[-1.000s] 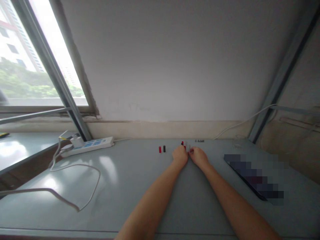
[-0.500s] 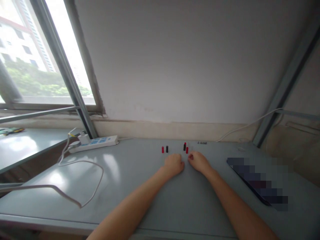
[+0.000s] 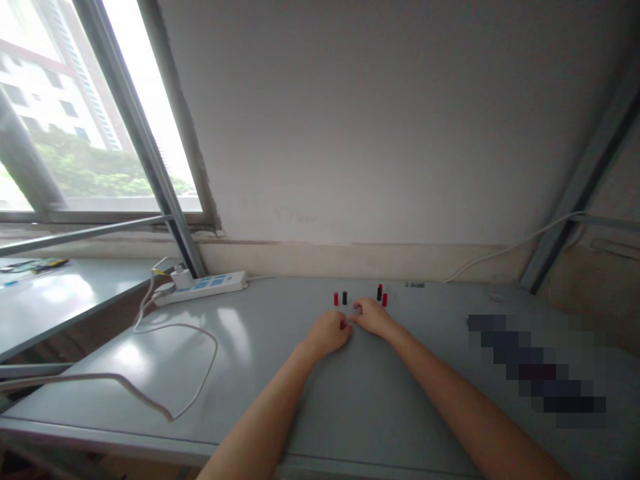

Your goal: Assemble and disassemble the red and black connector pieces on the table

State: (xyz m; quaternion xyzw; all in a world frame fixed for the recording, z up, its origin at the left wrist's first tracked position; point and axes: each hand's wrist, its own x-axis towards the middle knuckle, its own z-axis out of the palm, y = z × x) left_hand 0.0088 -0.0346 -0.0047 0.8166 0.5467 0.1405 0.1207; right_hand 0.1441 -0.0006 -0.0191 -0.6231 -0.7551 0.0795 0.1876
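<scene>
My left hand [image 3: 329, 333] rests low over the grey table, its fingers curled inward; what they hold, if anything, is hidden. Close beside it, my right hand [image 3: 371, 316] has thumb and fingers pinched toward the left hand, and something small and pale may lie between them, too small to name. Just beyond my hands stand a small red cylinder [image 3: 336, 299] and a black cylinder [image 3: 345, 298]. Behind my right hand are a black cylinder with a red top [image 3: 379, 293] and another red cylinder [image 3: 385, 300].
Several tiny dark pieces [image 3: 415, 285] lie near the wall. A white power strip [image 3: 220, 284] with a plug sits at the back left, its cable [image 3: 200, 380] looping over the table [image 3: 380, 420]. A blurred-out dark object [image 3: 537, 370] lies on the right.
Both hands have moved left along the table, toward the left pair of cylinders. My right hand has left the right-hand red cylinder's side. The view has turned slightly left.
</scene>
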